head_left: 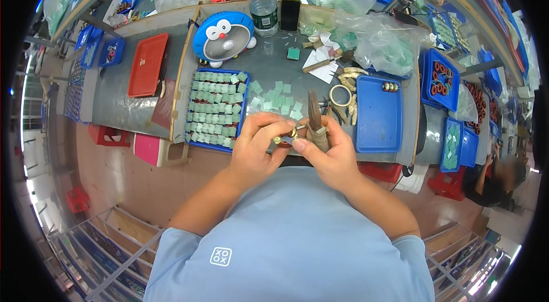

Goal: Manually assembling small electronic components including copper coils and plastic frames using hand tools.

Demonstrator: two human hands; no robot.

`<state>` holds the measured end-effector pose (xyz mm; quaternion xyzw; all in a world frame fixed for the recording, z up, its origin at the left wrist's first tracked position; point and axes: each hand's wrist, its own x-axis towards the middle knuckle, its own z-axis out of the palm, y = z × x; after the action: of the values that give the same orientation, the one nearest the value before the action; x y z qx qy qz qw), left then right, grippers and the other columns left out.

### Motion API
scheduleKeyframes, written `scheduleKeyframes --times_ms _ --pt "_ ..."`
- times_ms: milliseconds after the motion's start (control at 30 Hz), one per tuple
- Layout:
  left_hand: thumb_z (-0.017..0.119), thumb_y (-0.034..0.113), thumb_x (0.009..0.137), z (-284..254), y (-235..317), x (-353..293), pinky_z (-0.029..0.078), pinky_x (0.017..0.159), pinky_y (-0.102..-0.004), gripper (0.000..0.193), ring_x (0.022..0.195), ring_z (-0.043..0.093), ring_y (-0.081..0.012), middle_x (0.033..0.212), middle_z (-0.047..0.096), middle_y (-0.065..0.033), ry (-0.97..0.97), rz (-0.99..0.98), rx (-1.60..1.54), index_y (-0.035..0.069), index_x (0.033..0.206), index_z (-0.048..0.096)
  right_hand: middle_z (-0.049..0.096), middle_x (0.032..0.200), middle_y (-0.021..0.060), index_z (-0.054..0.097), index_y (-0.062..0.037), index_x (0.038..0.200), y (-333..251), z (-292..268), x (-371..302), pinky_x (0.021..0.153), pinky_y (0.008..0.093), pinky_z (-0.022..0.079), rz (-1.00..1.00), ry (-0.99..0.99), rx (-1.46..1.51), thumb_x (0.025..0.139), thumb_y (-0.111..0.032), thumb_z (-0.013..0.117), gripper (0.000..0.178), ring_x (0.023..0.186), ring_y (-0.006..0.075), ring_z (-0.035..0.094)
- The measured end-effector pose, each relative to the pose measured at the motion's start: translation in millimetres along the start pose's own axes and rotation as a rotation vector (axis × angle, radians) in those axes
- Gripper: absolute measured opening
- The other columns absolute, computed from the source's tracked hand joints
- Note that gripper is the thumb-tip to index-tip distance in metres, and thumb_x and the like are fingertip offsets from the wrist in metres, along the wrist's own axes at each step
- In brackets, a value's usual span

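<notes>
The small gold-coloured, rounded metal piece (285,141) lies between the two hands, at the left hand's (256,143) fingertips, with the right thumb against or just beside it. The left fingers pinch it narrowly; the right hand (334,154) is wrapped around a brown-headed tool with a cloth-like bound handle (319,138), held upright, perhaps to leave the thumb free for steadying. Loose pale-green square pieces (276,98) lie just beyond the fingers, probably for easy reach.
</notes>
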<state>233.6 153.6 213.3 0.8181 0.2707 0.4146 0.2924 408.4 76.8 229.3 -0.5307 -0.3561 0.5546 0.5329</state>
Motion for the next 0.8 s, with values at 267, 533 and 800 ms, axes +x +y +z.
scheduleKeyframes --times_ms 267,533,800 --pt "0.079 0.023 0.09 -14 -4 -2 0.054 0.09 -0.0374 0.053 0.101 0.069 -0.0253 0.116 0.067 -0.0156 -0.321 -0.383 -0.478 0.004 0.132 0.054 0.067 0.102 0.0114 0.063 -0.0018 0.117 -9 -12 5 0.079 0.0354 0.052 -0.489 -0.029 -0.545 0.087 -0.015 0.079 0.037 0.091 0.0261 0.066" --pt "0.066 0.032 0.1 -17 -10 -9 0.056 0.084 -0.0366 0.041 0.092 0.069 -0.022 0.112 0.069 -0.0196 -0.308 -0.579 -1.154 0.004 0.125 0.049 0.061 0.102 0.0142 0.062 -0.0033 0.126 -25 -47 6 0.082 0.0409 0.049 -0.587 -0.042 -1.023 0.08 -0.015 0.082 0.051 0.091 0.0331 0.06" --pt "0.061 0.018 0.104 -18 -10 0 0.055 0.087 -0.0349 0.032 0.094 0.068 -0.0193 0.113 0.069 -0.0177 -0.392 -0.492 -1.328 0.002 0.127 0.047 0.06 0.098 0.0133 0.062 -0.0039 0.125 -33 -38 4 0.077 0.0419 0.05 -0.6 -0.096 -1.045 0.077 -0.013 0.083 0.054 0.087 0.032 0.06"
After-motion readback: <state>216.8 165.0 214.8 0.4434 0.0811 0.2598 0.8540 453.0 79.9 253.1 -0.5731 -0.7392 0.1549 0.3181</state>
